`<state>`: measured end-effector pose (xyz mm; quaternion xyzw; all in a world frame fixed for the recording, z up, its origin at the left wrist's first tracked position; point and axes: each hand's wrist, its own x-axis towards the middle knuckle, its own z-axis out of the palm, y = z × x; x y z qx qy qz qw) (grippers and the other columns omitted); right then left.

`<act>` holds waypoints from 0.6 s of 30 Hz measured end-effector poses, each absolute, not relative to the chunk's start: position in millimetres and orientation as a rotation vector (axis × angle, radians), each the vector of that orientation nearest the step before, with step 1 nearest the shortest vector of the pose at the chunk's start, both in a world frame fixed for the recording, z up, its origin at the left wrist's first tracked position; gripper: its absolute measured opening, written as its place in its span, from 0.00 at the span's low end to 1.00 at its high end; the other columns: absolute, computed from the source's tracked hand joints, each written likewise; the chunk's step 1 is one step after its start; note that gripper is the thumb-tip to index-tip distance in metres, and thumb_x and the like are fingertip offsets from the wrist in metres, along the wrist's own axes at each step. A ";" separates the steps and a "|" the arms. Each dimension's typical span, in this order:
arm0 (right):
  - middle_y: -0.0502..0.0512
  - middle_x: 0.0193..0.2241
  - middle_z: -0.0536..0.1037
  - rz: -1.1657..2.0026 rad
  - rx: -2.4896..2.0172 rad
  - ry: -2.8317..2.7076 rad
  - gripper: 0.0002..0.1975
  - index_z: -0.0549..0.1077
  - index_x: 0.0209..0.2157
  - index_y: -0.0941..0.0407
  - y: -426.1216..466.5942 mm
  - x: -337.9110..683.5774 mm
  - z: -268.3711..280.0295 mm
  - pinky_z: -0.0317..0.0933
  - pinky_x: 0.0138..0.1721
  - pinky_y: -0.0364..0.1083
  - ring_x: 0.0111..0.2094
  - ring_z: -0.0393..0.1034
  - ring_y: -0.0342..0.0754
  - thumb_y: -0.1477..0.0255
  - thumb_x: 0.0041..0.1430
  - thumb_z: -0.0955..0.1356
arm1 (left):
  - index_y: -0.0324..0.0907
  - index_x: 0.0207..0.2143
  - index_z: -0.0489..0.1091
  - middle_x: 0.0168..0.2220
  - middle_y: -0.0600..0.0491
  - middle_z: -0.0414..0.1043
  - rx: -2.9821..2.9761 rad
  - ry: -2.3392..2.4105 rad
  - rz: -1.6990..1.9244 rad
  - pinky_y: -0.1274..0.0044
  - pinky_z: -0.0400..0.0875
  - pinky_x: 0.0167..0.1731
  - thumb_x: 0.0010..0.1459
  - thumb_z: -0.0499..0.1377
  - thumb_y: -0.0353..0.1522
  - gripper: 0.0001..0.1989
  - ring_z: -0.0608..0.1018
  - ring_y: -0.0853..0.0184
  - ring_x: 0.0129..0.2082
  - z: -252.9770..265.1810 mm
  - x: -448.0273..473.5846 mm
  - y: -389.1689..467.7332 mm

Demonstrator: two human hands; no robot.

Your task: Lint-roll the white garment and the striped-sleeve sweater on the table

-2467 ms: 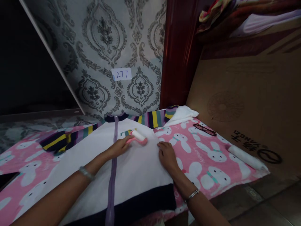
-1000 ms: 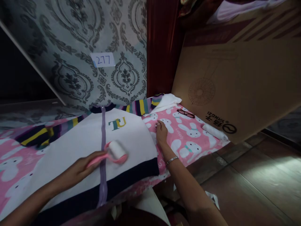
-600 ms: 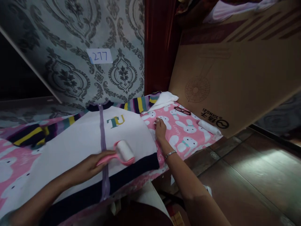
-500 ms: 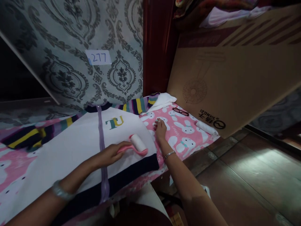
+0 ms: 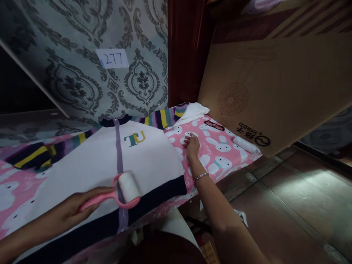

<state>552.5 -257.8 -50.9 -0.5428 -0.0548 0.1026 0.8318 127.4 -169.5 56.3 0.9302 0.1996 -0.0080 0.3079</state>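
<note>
A pink-handled lint roller (image 5: 128, 187) with a white sheet roll is gripped by its handle in my left hand (image 5: 78, 208). Its roll is over the purple zip strip at the lower front of a white zip-up jacket (image 5: 155, 157); whether it touches the cloth I cannot tell. The jacket lies spread out, with striped sleeves, a dark hem and the letters "TU" on the chest. Just right of the jacket, my right hand (image 5: 193, 146) rests loosely with bent fingers a little apart, holding nothing, by the pink rabbit-print cloth (image 5: 199, 158).
Dark-framed glasses (image 5: 215, 125) and a white roll (image 5: 246, 144) lie on the cloth's right part. White fabric (image 5: 195, 112) sits by the far sleeve. A large cardboard box (image 5: 275, 80) leans at the right, over a tiled floor (image 5: 297, 198). Patterned wall (image 5: 143, 33) stands behind.
My left hand has drawn the lint roller leftward and nearer to me, from the jacket's right side to the zip. My right hand stays beside the jacket. The view has shifted slightly.
</note>
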 end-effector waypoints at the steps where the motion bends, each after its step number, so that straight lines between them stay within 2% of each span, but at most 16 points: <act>1: 0.50 0.32 0.75 0.218 -1.152 -0.116 0.18 0.71 0.43 0.54 -257.9 552.1 -50.8 0.61 0.21 0.39 0.26 0.67 0.40 0.58 0.58 0.62 | 0.68 0.59 0.65 0.59 0.62 0.70 2.446 0.560 0.012 0.60 0.68 0.56 0.64 0.50 0.44 0.21 0.74 0.58 0.57 57.1 119.8 -172.3; 4: 0.50 0.32 0.75 0.218 -1.158 -0.115 0.18 0.71 0.43 0.54 -259.1 551.1 -49.5 0.61 0.21 0.39 0.26 0.67 0.40 0.58 0.58 0.62 | 0.61 0.57 0.69 0.57 0.57 0.73 2.395 0.588 0.080 0.65 0.70 0.54 0.65 0.47 0.45 0.21 0.76 0.58 0.54 56.5 135.0 -182.6; 7: 0.49 0.31 0.75 0.220 -1.159 -0.116 0.19 0.72 0.43 0.55 -262.3 547.7 -45.9 0.62 0.22 0.39 0.25 0.67 0.41 0.58 0.56 0.63 | 0.53 0.58 0.69 0.58 0.52 0.72 2.363 0.381 -0.023 0.68 0.68 0.56 0.64 0.50 0.43 0.22 0.75 0.58 0.55 52.3 190.1 -191.6; 10: 0.49 0.30 0.74 0.228 -1.154 -0.134 0.19 0.71 0.41 0.54 -266.8 541.9 -41.6 0.62 0.22 0.40 0.25 0.68 0.41 0.57 0.54 0.64 | 0.52 0.60 0.66 0.60 0.53 0.70 2.340 0.131 0.005 0.68 0.66 0.58 0.64 0.51 0.37 0.22 0.73 0.60 0.58 43.6 250.9 -200.2; 13: 0.48 0.30 0.74 0.246 -1.147 -0.141 0.20 0.71 0.41 0.54 -269.5 537.9 -41.7 0.63 0.23 0.41 0.25 0.69 0.42 0.56 0.52 0.65 | 0.52 0.61 0.64 0.59 0.53 0.71 2.379 0.048 0.079 0.69 0.67 0.57 0.62 0.52 0.32 0.25 0.75 0.62 0.56 32.4 287.3 -203.9; 18: 0.52 0.33 0.77 0.257 -1.180 -0.167 0.21 0.73 0.44 0.54 -267.1 537.8 -53.1 0.64 0.24 0.43 0.27 0.70 0.44 0.56 0.53 0.66 | 0.50 0.65 0.59 0.63 0.51 0.66 2.462 0.290 0.312 0.70 0.65 0.58 0.64 0.50 0.34 0.26 0.72 0.61 0.59 19.1 261.8 -177.9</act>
